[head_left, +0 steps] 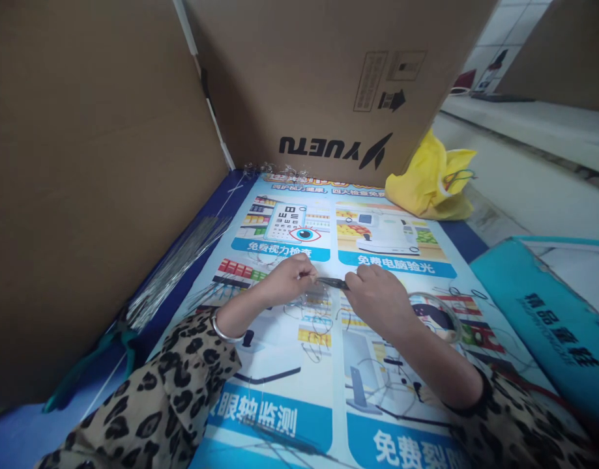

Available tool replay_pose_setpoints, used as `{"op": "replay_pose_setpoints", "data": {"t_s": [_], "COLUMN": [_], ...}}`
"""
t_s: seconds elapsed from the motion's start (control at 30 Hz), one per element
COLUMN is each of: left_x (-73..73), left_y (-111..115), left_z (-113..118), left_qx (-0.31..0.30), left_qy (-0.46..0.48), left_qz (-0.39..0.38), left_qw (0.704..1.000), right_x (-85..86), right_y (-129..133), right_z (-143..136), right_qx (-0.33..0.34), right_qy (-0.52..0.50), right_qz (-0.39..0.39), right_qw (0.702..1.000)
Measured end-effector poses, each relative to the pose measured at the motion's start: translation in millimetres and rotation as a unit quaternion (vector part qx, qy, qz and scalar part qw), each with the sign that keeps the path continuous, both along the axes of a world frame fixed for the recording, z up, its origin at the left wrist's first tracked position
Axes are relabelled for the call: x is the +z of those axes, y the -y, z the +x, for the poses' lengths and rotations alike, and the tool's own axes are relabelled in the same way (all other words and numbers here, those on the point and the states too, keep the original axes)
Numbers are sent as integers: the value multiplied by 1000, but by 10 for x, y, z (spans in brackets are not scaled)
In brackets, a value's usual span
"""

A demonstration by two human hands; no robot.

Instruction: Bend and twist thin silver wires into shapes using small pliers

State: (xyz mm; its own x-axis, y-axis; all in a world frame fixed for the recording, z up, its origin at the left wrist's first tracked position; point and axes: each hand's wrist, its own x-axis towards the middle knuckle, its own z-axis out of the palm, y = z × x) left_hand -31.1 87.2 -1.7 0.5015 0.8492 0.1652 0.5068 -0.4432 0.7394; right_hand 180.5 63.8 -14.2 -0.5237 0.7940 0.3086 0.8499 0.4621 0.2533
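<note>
Blue surface (30, 436) is lying under a printed poster (336, 384), whose panels are showing an eye chart and eye-testing machines. Closest in, thin dark wires (284, 440) are trailing across the poster's lower part. Two leopard-print sleeves (147, 397) are reaching in from the lower corners; a silver bangle (228, 333) is circling the left wrist. At left, teal-handled pliers (96, 365) are resting on the surface, heads by the near end of a bundle of silvery wires (175, 273).

Mid-poster: right hand (377, 296) is keeping its grip closed on slim dark pliers (332, 283), jaws pointing toward the left hand (292, 280). Left grip is pinching together right at the plier tip; piece between the fingers too small to make out. Fine loose wires (313, 339) are curling on the poster below the hands. A wire coil (458, 322) is lying beside the right forearm, a teal box (548, 319) with Chinese lettering sitting further right.

Farther off, a yellow bag (433, 179) is slumping at the poster's far right corner. Cardboard panels (319, 78) are standing behind and along the left, one bearing upside-down YUETU print. Beyond, at upper right, a bottle (492, 70) is standing on a pale ledge (548, 120) by a tiled wall.
</note>
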Motion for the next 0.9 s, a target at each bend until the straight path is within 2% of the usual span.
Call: {"op": "replay_pose_setpoints", "data": {"t_s": [0.9], "left_x": [-57], "left_y": [-4], "left_z": [18], "left_qx": [-3], "left_qy": [31], "left_qz": [29], "left_qw": [999], "right_x": [-15], "right_y": [-9], "right_z": [-5], "right_qx": [-14], "right_qy": [3], "right_qz": [-30], "right_qw": [999]}}
